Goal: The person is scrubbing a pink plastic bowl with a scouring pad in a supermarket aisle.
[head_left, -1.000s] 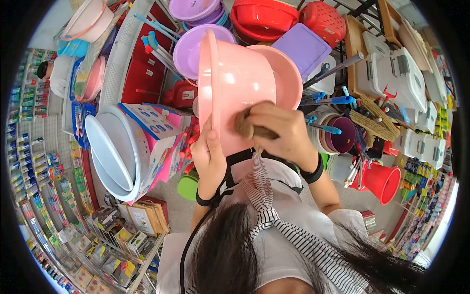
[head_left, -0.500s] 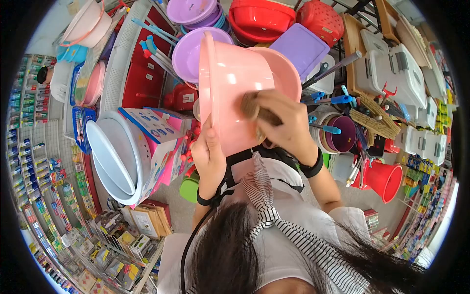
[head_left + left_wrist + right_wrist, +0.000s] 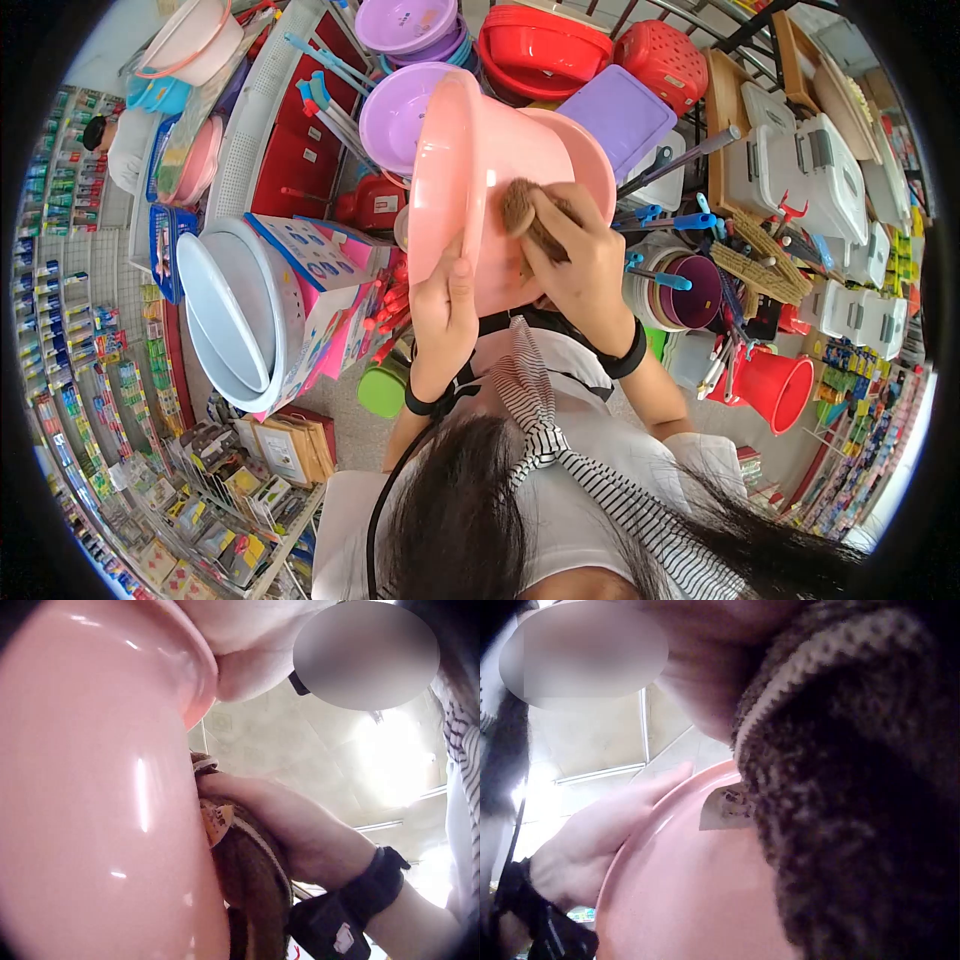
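Observation:
In the head view a glossy pink basin [image 3: 500, 150] is tilted on its side in front of the person's chest, rim to the left. My left hand [image 3: 445, 318] grips its rim, thumb on the outer wall and the other fingers hidden behind. My right hand [image 3: 588, 262] holds a bunched brown cloth [image 3: 518, 208] against the basin's outer side. The right wrist view shows the fuzzy cloth [image 3: 855, 795] with its pale stitched edge close up, beside a small sticker [image 3: 724, 808] on the basin. Another pink basin [image 3: 597, 150] is partly hidden behind the first.
Purple basins [image 3: 395, 115] and red basins [image 3: 545, 45] are stacked ahead. Pale blue tubs [image 3: 225, 300] stand to the left. On the right are mop handles, a red bucket [image 3: 778, 392] and clear lidded boxes [image 3: 840, 170]. Shelves of small goods line both sides.
My right hand has moved the brown cloth up along the basin's outer wall. The basin has turned slightly, showing more of its rim, and my left hand has shifted a little to the right.

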`<state>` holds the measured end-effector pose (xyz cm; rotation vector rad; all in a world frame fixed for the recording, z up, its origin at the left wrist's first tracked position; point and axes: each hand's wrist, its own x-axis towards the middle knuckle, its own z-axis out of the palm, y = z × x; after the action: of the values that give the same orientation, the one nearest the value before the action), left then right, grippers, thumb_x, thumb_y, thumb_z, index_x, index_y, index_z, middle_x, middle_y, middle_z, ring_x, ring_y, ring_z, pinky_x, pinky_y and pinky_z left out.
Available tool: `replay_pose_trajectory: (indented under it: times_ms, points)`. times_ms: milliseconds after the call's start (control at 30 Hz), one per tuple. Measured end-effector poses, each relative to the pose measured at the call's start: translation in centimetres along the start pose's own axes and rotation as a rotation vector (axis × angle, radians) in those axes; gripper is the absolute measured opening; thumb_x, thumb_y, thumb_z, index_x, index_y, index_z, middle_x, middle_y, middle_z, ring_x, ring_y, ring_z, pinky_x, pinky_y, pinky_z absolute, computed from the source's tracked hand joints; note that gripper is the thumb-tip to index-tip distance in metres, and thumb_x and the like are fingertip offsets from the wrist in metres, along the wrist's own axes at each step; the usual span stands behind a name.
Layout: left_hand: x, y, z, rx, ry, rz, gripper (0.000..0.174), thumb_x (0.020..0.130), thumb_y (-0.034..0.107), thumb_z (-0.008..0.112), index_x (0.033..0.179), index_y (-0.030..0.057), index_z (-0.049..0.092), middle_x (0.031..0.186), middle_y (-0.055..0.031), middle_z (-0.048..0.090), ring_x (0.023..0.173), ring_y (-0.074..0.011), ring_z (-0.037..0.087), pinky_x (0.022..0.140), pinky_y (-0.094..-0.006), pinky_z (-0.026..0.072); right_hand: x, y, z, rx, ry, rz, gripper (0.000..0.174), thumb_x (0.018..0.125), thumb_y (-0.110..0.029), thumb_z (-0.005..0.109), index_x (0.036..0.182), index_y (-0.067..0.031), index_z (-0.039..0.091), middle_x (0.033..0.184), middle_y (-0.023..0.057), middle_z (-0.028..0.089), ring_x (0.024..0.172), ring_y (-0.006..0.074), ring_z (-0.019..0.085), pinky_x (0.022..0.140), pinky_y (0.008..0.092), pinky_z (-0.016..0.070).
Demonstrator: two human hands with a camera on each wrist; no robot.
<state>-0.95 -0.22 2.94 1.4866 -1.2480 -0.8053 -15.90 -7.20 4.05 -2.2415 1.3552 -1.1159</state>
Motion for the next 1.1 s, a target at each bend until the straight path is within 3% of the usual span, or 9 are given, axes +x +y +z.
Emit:
replay_pose_trajectory:
  times_ms: [167,267,367,533,600,733,867,1033,1100]
  points:
    - [-0.2,-0.6,-0.4,0.132,0.005,0.075,0.05,0.104,0.036,0.035,0.126,-0.0049,0.056,0.089,-0.0082,0.065,0.081,-0.0129,0.056,0.074,-0.0279,0.0456,0.0,-2.2,-0.1,-0.021,-0.031,-0.213,0.039,0.061,-0.011,0.073,0.099,-0.0051,0.066,0.1,0.0057,0.058,0.073,0.0223,0.063,0.06,0.0333,0.0519]
    - [-0.1,-0.7,-0.7,-0.02,0.088,0.043,0.043,0.103,0.029,0.04,0.125,-0.0033,0.057,0.07,-0.0077,0.059,0.058,-0.0098,0.047,0.054,-0.0271,0.0409,-0.9,-2.3,-0.9,0.052,-0.131,-0.333,0.036,0.06,-0.012,0.073,0.095,-0.0053,0.066,0.101,0.0056,0.059,0.073,0.0218,0.063,0.061,0.0331,0.0523]
    - [-0.9,-2.2,-1.0,-0.069,0.025,0.034,0.042,0.1,0.026,0.046,0.125,-0.0068,0.056,0.063,-0.0027,0.052,0.054,-0.0058,0.04,0.048,-0.0237,0.0332,-0.8,-0.5,-1.7,0.117,-0.138,-0.184,0.029,0.065,-0.008,0.07,0.095,-0.008,0.067,0.098,0.0071,0.061,0.073,0.0241,0.064,0.064,0.0351,0.0529]
    - [-1.6,-2.8,-1.1,-0.017,0.024,0.16,0.048,0.095,0.031,0.058,0.125,-0.0062,0.056,0.065,-0.0029,0.054,0.055,-0.0049,0.041,0.049,-0.0225,0.0354,1.9,3.2,-1.9,0.168,-0.056,0.146,0.029,0.071,-0.007,0.067,0.1,-0.0062,0.067,0.097,0.0096,0.063,0.079,0.0308,0.064,0.067,0.037,0.0519]
    - [-1.4,-2.9,-1.0,-0.022,0.03,0.277,0.051,0.093,0.034,0.062,0.125,-0.0056,0.057,0.067,-0.0032,0.055,0.056,-0.0044,0.042,0.05,-0.0218,0.0364,1.3,2.0,-1.8,0.159,-0.078,0.094,0.027,0.07,-0.009,0.068,0.097,-0.0056,0.066,0.098,0.01,0.063,0.078,0.0302,0.063,0.068,0.0375,0.0518]
    - [-1.7,-2.1,-1.3,-0.032,-0.023,0.066,0.061,0.09,0.044,0.063,0.125,-0.0048,0.056,0.079,-0.0099,0.064,0.064,-0.007,0.052,0.058,-0.0226,0.0442,-1.3,-1.6,-1.6,0.004,-0.205,-0.339,0.028,0.067,-0.013,0.07,0.094,-0.0057,0.064,0.094,0.0062,0.06,0.078,0.0257,0.064,0.066,0.0354,0.0531]
    - [-2.1,-2.1,-1.6,-0.043,-0.062,0.085,0.065,0.09,0.049,0.061,0.126,-0.0041,0.056,0.086,-0.0146,0.067,0.07,-0.0099,0.057,0.064,-0.0241,0.0474,-1.4,-1.8,-2.2,0.128,-0.166,-0.33,0.031,0.068,-0.013,0.07,0.098,-0.0068,0.064,0.096,0.0056,0.06,0.075,0.0248,0.064,0.062,0.0351,0.0531]
    - [-1.7,-0.6,-1.2,0.204,-0.109,0.164,0.061,0.068,0.01,0.082,0.123,-0.0013,0.058,0.082,-0.0186,0.068,0.068,-0.012,0.065,0.062,-0.0287,0.0515,0.7,0.1,-1.7,0.157,-0.107,0.018,0.029,0.073,-0.011,0.069,0.102,-0.0076,0.067,0.097,0.0056,0.061,0.07,0.0276,0.064,0.06,0.0354,0.0527]
    - [-1.6,-0.1,-1.0,0.233,-0.088,0.183,0.059,0.068,0.009,0.082,0.122,-0.0012,0.059,0.079,-0.0176,0.067,0.065,-0.0143,0.066,0.06,-0.0286,0.0513,0.4,0.6,-1.5,0.273,-0.081,0.078,0.034,0.073,-0.008,0.068,0.107,-0.0044,0.066,0.098,0.0074,0.061,0.07,0.0285,0.064,0.063,0.0342,0.0523]
